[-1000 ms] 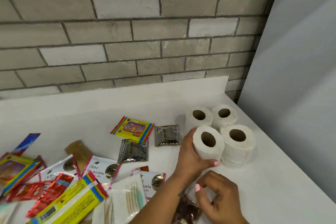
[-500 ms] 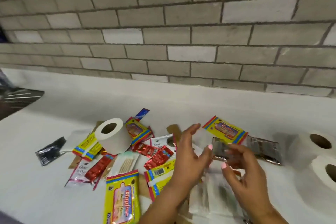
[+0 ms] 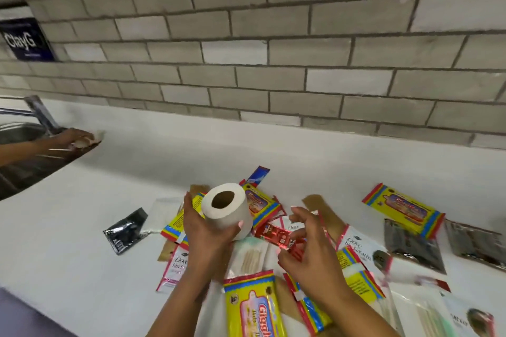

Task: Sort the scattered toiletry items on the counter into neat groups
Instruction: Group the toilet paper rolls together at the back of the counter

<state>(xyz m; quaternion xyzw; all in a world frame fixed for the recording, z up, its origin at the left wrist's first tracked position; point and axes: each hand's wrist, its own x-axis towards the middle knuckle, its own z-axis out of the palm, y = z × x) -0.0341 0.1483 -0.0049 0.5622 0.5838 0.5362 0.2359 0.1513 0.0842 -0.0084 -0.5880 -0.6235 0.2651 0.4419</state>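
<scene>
While my left hand (image 3: pixel 208 230) curls its fingers (image 3: pixel 191 209) and thumb round the toilet roll (image 3: pixel 227 209), I see the roll standing core-up in the middle of the pile, its base hidden by my palm. My right hand (image 3: pixel 306 252) hovers at the roll's four o'clock with fingers loosely spread and bent, holding nothing; its fingertips sit just above a red sachet (image 3: pixel 278 235). At six o'clock from the roll lies a clear pack of cotton buds (image 3: pixel 253 254), and further toward me a yellow wipes packet (image 3: pixel 250 306). A second yellow wipes packet (image 3: pixel 260 204) touches the roll at two o'clock, with a blue sachet (image 3: pixel 258 174) beyond it at one o'clock. A white Dove sachet (image 3: pixel 176 265) lies at seven o'clock, and a black sachet (image 3: pixel 127 230) at nine o'clock, apart from the heap. Well off at three o'clock sit another yellow wipes packet (image 3: pixel 405 209) and dark foil sachets (image 3: pixel 413 245). All rest on the white bench (image 3: pixel 82 241). At ten o'clock, far off, another person's hand (image 3: pixel 72 137) rests at the edge of a steel sink (image 3: pixel 19 169), below a tap (image 3: pixel 38 111).
</scene>
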